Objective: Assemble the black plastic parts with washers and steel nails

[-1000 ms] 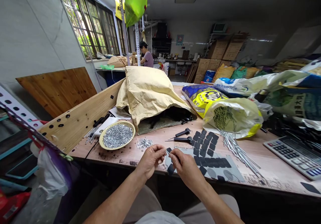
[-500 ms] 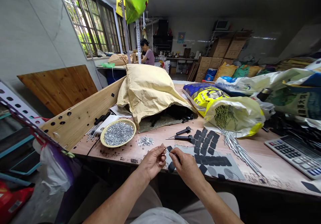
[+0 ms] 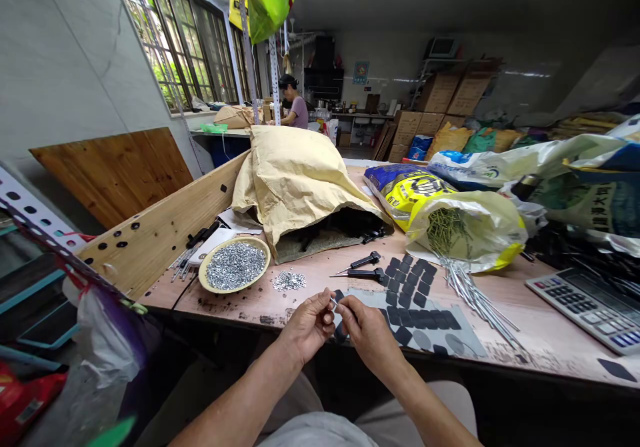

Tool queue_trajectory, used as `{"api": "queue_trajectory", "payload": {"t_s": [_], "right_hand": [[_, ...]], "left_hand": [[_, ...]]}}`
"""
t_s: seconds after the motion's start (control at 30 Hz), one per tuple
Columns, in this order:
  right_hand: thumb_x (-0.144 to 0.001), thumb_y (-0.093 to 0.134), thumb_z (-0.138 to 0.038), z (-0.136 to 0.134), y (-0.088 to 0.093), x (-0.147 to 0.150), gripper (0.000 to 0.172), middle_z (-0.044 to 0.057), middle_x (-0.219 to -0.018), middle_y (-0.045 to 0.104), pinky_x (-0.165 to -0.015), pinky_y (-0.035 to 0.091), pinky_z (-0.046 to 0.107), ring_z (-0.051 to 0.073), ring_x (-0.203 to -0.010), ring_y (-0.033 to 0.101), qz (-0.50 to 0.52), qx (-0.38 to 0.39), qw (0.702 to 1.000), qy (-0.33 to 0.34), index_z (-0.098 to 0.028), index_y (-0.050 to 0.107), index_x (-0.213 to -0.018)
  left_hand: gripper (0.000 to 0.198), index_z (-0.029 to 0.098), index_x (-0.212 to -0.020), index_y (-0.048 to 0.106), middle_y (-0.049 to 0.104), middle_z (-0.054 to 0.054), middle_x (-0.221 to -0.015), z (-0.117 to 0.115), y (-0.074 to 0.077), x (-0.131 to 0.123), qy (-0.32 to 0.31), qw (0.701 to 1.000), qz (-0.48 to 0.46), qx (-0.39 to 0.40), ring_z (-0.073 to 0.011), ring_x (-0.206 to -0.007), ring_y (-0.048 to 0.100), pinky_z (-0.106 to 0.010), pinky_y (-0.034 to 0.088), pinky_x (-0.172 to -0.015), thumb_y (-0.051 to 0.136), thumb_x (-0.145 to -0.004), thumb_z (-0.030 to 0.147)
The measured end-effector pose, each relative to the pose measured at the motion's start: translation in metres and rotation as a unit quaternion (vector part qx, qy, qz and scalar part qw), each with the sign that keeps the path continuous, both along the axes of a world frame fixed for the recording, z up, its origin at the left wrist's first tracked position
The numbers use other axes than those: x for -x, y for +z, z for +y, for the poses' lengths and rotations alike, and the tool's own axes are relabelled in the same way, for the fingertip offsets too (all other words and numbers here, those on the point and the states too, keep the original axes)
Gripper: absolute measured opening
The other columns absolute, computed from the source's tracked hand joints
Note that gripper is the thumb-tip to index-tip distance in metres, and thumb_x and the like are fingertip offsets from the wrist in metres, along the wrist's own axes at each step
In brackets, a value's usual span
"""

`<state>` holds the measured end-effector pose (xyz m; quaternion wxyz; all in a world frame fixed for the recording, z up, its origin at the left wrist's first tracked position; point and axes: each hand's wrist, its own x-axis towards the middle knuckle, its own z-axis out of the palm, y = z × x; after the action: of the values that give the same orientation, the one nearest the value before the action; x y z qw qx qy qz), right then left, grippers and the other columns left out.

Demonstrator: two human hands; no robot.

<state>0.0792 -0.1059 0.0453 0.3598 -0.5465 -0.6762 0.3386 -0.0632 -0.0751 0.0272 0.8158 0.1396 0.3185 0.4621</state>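
Observation:
At the table's near edge, my left hand [image 3: 307, 327] and my right hand [image 3: 369, 327] meet, thumbs and forefingers pinched. Between them shows the bright end of a thin metal rod [image 3: 335, 301]; my right fingers close on it. The left fingertips pinch at its tip, and whatever small piece they hold is hidden. Just beyond lie two black-handled metal rods [image 3: 363, 274]. A small heap of metal nuts or washers [image 3: 289, 280] is spread left of them, beside a yellow bowl [image 3: 203, 280] full of the same pieces. Black square pads [image 3: 406, 288] lie in rows to the right.
A large paper sack [image 3: 300, 167] with black parts in its mouth stands behind. On the right are a yellow plastic bag [image 3: 500, 227], loose metal rods [image 3: 480, 300] and a calculator [image 3: 585, 307]. A wooden board [image 3: 165, 233] edges the left. A person [image 3: 299, 110] sits far back.
The hands stay together around the rod, with a slight shift of the fingers. The view has moved a little; the things on the table lie as before.

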Motion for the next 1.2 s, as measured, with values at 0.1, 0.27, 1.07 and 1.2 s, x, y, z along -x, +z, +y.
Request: {"api": "queue_trajectory", "payload": {"t_s": [0.1, 0.27, 1.07, 1.2], "right_hand": [[-0.086, 0.046, -0.063, 0.002, -0.002, 0.000, 0.042, -0.006, -0.053, 0.049, -0.038, 0.025, 0.020, 0.008, -0.036, 0.039, 0.184, 0.167, 0.967, 0.047, -0.021, 0.053, -0.083], [-0.075, 0.055, -0.072, 0.006, -0.009, -0.001, 0.054, -0.009, -0.051, 0.047, -0.034, 0.017, 0.018, 0.004, -0.032, 0.033, 0.250, 0.213, 0.944, 0.042, -0.019, 0.053, -0.082], [-0.080, 0.049, -0.073, 0.006, -0.032, 0.003, 0.052, -0.007, -0.053, 0.049, -0.036, 0.020, 0.020, 0.006, -0.035, 0.034, 0.226, 0.164, 0.960, 0.023, -0.021, 0.052, -0.079], [-0.088, 0.049, -0.061, -0.001, -0.031, -0.006, 0.044, -0.001, -0.067, 0.057, -0.050, 0.038, 0.023, 0.011, -0.052, 0.050, 0.142, 0.066, 0.988, -0.001, -0.020, 0.061, -0.079]], "left_hand": [[0.027, 0.011, -0.079, 0.067, 0.060, 0.001, -0.059, -0.001, 0.001, 0.000, -0.008, 0.999, 0.030, -0.040, -0.0036, -0.045, 0.047, -0.014, 0.032, -0.043, 0.083, -0.069, 0.030], [0.031, 0.013, -0.074, 0.066, 0.061, 0.001, -0.059, 0.000, 0.005, 0.001, -0.007, 0.988, 0.126, -0.091, -0.0047, -0.046, 0.047, -0.016, 0.032, -0.046, 0.085, -0.063, 0.034], [0.029, 0.014, -0.078, 0.070, 0.060, -0.001, -0.064, -0.003, 0.005, 0.001, -0.016, 0.962, 0.220, -0.159, -0.0072, -0.054, 0.047, -0.017, 0.033, -0.050, 0.081, -0.067, 0.038], [0.044, 0.019, -0.107, 0.070, 0.067, -0.007, -0.101, -0.007, 0.014, 0.003, -0.041, 0.968, 0.192, -0.155, -0.0085, -0.067, 0.056, -0.018, 0.039, -0.054, 0.082, -0.067, 0.034]]}}
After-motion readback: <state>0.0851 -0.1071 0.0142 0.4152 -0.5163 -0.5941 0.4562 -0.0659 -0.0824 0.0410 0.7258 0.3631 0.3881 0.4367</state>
